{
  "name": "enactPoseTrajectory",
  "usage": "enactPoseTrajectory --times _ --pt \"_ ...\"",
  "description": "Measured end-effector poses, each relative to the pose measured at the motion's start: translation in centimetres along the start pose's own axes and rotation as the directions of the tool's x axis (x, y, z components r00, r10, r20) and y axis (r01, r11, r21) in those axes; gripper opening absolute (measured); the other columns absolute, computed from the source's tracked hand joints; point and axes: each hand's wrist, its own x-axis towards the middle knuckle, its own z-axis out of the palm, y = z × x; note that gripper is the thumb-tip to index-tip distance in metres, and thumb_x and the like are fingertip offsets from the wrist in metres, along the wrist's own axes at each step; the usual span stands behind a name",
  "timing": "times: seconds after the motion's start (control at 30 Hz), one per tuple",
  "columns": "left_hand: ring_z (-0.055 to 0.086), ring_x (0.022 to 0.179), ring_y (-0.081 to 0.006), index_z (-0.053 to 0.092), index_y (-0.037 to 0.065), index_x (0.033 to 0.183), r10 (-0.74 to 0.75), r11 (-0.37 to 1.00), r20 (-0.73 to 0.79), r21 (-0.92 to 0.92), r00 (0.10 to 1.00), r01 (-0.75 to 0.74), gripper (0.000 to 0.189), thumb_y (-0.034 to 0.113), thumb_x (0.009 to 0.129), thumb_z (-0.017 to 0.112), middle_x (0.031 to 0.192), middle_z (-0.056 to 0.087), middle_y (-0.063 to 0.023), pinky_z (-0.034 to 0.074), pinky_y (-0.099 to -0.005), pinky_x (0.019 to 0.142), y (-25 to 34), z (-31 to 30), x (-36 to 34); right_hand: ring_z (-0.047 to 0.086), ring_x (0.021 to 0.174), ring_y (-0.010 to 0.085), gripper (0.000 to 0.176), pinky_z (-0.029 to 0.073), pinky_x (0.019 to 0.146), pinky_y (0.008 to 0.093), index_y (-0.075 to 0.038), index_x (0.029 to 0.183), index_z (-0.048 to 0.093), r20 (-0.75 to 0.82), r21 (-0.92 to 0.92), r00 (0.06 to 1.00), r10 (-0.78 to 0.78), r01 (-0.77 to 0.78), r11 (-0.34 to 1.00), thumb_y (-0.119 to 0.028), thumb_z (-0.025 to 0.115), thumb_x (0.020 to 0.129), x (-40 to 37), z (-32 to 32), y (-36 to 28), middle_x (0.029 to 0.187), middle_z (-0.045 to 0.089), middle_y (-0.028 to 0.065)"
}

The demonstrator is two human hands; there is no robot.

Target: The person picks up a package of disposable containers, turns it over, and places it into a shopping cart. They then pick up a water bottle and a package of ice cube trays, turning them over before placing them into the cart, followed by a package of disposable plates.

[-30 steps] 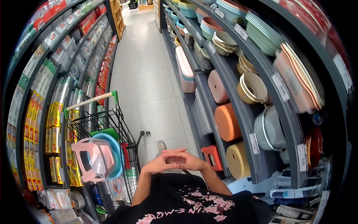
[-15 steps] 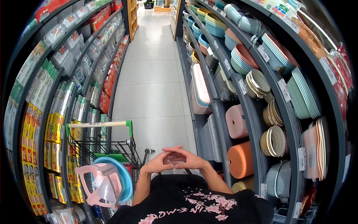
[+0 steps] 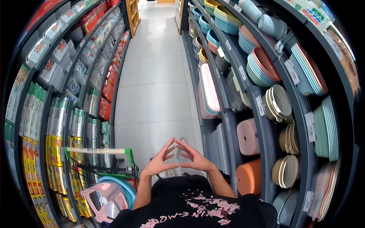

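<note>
My left hand [image 3: 160, 161] and my right hand [image 3: 194, 156] are raised in front of my black shirt, facing each other. Their fingertips meet or nearly meet at the middle, the fingers of each hand are spread apart, and neither hand holds anything. To the left of my left hand stands a shopping cart with a beige handle [image 3: 99, 151] and green end pieces. A pink plastic item [image 3: 106, 199] with openings and a blue basin [image 3: 127, 186] lie in it.
Shelves on the left carry boxed rolls [image 3: 32, 152], clear containers [image 3: 53, 70] and red packs [image 3: 105, 108]. The right shelves hold stacked basins [image 3: 262, 66], strainers [image 3: 286, 171], an orange bin [image 3: 249, 176] and a pink box [image 3: 248, 136]. A tiled aisle [image 3: 152, 95] runs ahead between them.
My hands have gone from loosely interlaced fingers to spread fingers pointing up, tip to tip. The shelves and cart handle sit lower in view, and shelf items appear further along.
</note>
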Motion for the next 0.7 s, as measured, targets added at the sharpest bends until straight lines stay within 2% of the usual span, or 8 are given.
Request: enactPoseTrajectory --times 0.2,0.27,0.37,0.47,0.53,0.6,0.67,0.7 --pt "0.028 0.15 -0.0303 0.014 0.009 0.162 -0.01 1.0 -0.03 0.016 0.999 0.011 0.108 0.009 0.08 0.084 0.167 0.014 -0.0114 0.035 -0.0466 0.118 4.3 -2.8 10.1 0.026 0.15 0.0286 0.104 0.028 0.121 0.049 -0.012 0.161 0.02 0.064 0.034 0.997 -0.035 0.033 0.999 -0.029 0.085 0.082 7.3 -8.1 -1.9 0.165 0.021 0.0102" --pt "0.028 0.15 -0.0301 0.015 0.008 0.161 -0.006 1.0 -0.078 0.023 0.997 0.008 0.106 0.008 0.08 0.083 0.167 0.015 -0.0112 0.035 -0.0463 0.118 6.3 -3.4 13.2 0.026 0.15 0.0283 0.1 0.029 0.121 0.0479 -0.009 0.16 0.022 -0.001 0.059 0.997 -0.072 0.072 0.996 -0.024 0.084 0.083 9.6 -11.0 -3.9 0.163 0.024 0.0107" --pt "0.03 0.149 -0.0293 0.018 0.008 0.161 0.011 1.0 -0.1 0.027 0.995 -0.008 0.101 0.01 0.082 0.082 0.166 0.017 -0.0107 0.036 -0.0459 0.118 8.2 -4.4 17.5 0.026 0.15 0.0278 0.096 0.03 0.121 0.0473 -0.006 0.158 0.023 0.025 0.106 0.994 -0.103 0.1 0.989 -0.021 0.082 0.085 13.1 -14.6 -5.4 0.163 0.025 0.0117" --pt "0.039 0.144 -0.0279 0.028 0.007 0.157 0.056 0.997 -0.196 0.067 0.979 -0.044 0.09 0.011 0.084 0.081 0.161 0.03 -0.0116 0.04 -0.0443 0.115 9.4 -5.3 20.4 0.038 0.143 0.0259 0.08 0.036 0.117 0.0444 -0.003 0.152 0.036 0.012 0.155 0.994 -0.109 0.106 0.982 -0.016 0.08 0.087 16.2 -17.3 -6.1 0.154 0.037 0.0116" --pt "0.051 0.133 -0.0238 0.044 0.004 0.148 0.083 0.992 -0.303 0.116 0.949 -0.05 0.07 0.01 0.087 0.078 0.149 0.047 -0.0121 0.047 -0.0397 0.107 9.1 -6.7 22.1 0.047 0.135 0.0236 0.066 0.041 0.112 0.0415 -0.002 0.145 0.044 0.01 0.189 0.994 -0.104 0.101 0.977 -0.012 0.077 0.089 18.7 -19.0 -6.5 0.146 0.047 0.0103" --pt "0.055 0.127 -0.0227 0.05 0.003 0.142 0.089 0.993 -0.346 0.107 0.934 -0.055 0.062 0.012 0.087 0.078 0.143 0.052 -0.0121 0.049 -0.0376 0.103 9.3 -7.9 23.7 0.053 0.127 0.0201 0.049 0.046 0.106 0.0378 -0.001 0.137 0.052 0.012 0.206 0.994 -0.11 0.105 0.973 -0.005 0.072 0.092 20.7 -19.8 -6.8 0.136 0.056 0.0094" --pt "0.064 0.111 -0.0184 0.062 0.001 0.129 0.095 0.995 -0.431 0.073 0.897 -0.071 0.043 0.01 0.089 0.076 0.128 0.064 -0.0103 0.054 -0.0322 0.094 10.2 -9.4 24.8 0.055 0.125 0.0192 0.045 0.047 0.105 0.0369 -0.001 0.134 0.054 0.037 0.206 0.994 -0.106 0.097 0.974 -0.004 0.071 0.092 23.1 -20.8 -7.1 0.134 0.057 0.0095" --pt "0.064 0.111 -0.0184 0.062 0.001 0.129 0.101 0.994 -0.434 0.089 0.895 -0.069 0.043 0.01 0.089 0.076 0.128 0.064 -0.0103 0.054 -0.0322 0.094 10.3 -10.4 25.2 0.056 0.124 0.0184 0.041 0.048 0.103 0.036 0.0 0.131 0.056 0.051 0.212 0.995 -0.085 0.073 0.975 -0.004 0.07 0.093 24.5 -20.9 -7.4 0.131 0.059 0.0096"
